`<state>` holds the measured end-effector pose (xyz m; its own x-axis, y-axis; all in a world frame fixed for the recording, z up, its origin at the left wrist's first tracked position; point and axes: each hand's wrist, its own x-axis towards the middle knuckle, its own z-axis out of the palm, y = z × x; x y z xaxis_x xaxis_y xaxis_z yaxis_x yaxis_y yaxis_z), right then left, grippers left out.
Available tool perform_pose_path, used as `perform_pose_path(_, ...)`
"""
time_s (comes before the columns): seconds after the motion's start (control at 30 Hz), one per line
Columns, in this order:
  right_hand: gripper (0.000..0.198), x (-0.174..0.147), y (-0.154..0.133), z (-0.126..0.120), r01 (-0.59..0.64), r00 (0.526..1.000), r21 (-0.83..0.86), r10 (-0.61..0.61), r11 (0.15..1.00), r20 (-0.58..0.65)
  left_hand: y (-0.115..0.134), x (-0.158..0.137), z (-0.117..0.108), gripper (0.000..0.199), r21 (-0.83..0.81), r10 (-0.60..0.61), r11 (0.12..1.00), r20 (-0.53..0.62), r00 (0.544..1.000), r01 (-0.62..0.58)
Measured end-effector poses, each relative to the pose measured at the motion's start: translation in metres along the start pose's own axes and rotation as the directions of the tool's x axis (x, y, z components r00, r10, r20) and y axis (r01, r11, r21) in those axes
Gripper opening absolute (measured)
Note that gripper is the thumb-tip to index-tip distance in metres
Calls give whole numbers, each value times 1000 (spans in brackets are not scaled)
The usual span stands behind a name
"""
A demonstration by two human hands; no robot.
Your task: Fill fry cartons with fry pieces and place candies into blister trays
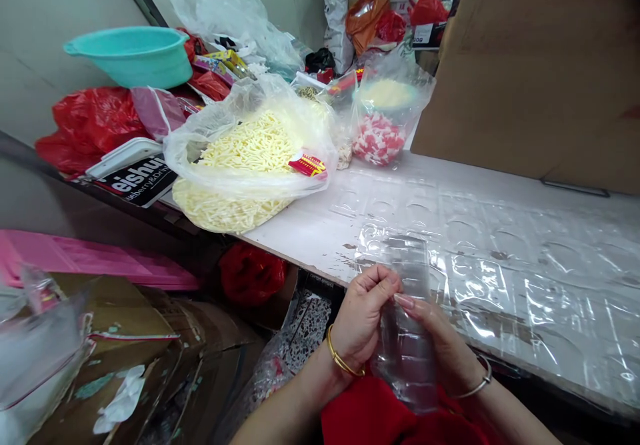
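Observation:
My left hand [356, 315] is closed, thumb and fingers pinched at the edge of a clear plastic blister sheet [407, 358]. From the other side my right hand [443, 341] grips the same sheet, its thumb close to my left fingertips. The sheet hangs between my wrists against a red garment, and its ridges show in rows. Clear moulded plastic sheets [465, 231] with round hollows cover the white table [320, 231] just beyond and to the right of my hands.
An open bag of pale yellow sticks [255, 141] sits at the table's left edge. Behind it are a bag of pink-and-white pieces [379, 139] and a turquoise basin [135, 58]. A large cardboard sheet [540, 78] stands at right. A cardboard box [115, 311] is below left.

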<state>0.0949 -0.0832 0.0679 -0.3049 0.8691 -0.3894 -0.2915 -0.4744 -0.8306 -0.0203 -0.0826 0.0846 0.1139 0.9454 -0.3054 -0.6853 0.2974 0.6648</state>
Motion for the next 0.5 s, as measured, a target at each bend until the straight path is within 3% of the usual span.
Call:
perform_pose_path(0.1,32,0,-5,-8,-30,999,58,31,998,-15,23,5,-15,25,71,122,990,-33,992,-120)
perform_pose_path(0.2,36,-3,-25,-20,-85,987,196,110,977,-120,66,22,-58,20,169,316,939,-91,944,-298)
perform_pose_path(0.3,36,-6,-48,-29,-59,965,275,126,960,-232,102,51,-118,15,218,216,958,-119,969,-186)
perform_pose_path(0.37,41,-6,-56,-32,-34,961,232,95,972,-258,112,74,-151,17,280,113,958,-170,979,-62)
perform_pose_path(0.43,48,-4,-53,-35,-15,965,114,45,993,-258,111,95,-169,20,354,59,935,-248,967,34)
perform_pose_path(0.5,53,-3,-45,-39,35,970,-103,-59,994,-237,105,107,-170,21,443,107,895,-343,933,60)
